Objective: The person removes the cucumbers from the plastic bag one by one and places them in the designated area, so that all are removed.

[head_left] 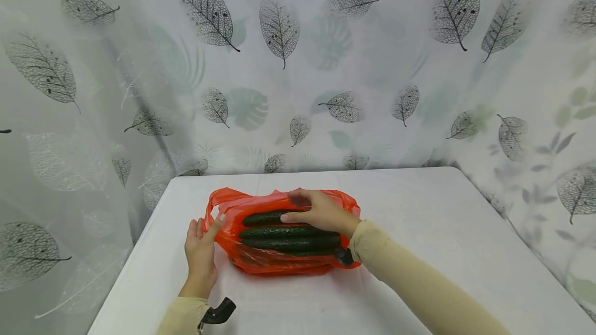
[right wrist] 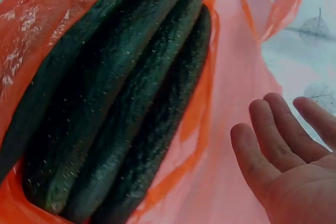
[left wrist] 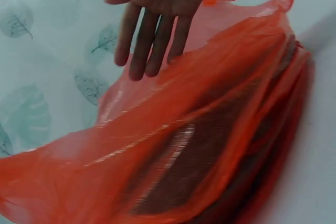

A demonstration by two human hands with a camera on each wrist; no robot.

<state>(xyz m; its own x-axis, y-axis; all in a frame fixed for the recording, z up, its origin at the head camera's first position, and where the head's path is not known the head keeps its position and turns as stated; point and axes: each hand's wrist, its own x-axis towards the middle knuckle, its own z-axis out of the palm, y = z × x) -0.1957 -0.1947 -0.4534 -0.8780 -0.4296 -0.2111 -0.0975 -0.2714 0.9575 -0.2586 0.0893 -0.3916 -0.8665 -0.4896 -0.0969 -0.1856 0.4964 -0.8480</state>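
A red plastic bag lies on the white table with its mouth spread. Inside it several long dark green cucumbers lie side by side, also seen close up in the right wrist view, where the cucumbers have bumpy skin. My left hand is at the bag's left end, thumb over the red plastic and fingers apart from it, fairly straight. Above the far cucumber and the bag's back edge is my right hand, its fingers loosely extended. Contact with the cucumber is unclear. The left wrist view shows the right hand palm-side, holding nothing.
The white table extends around the bag. Behind and beside it hangs a pale curtain printed with leaves. A loop handle of the bag stands up near the left hand. Both wrists carry small black cameras.
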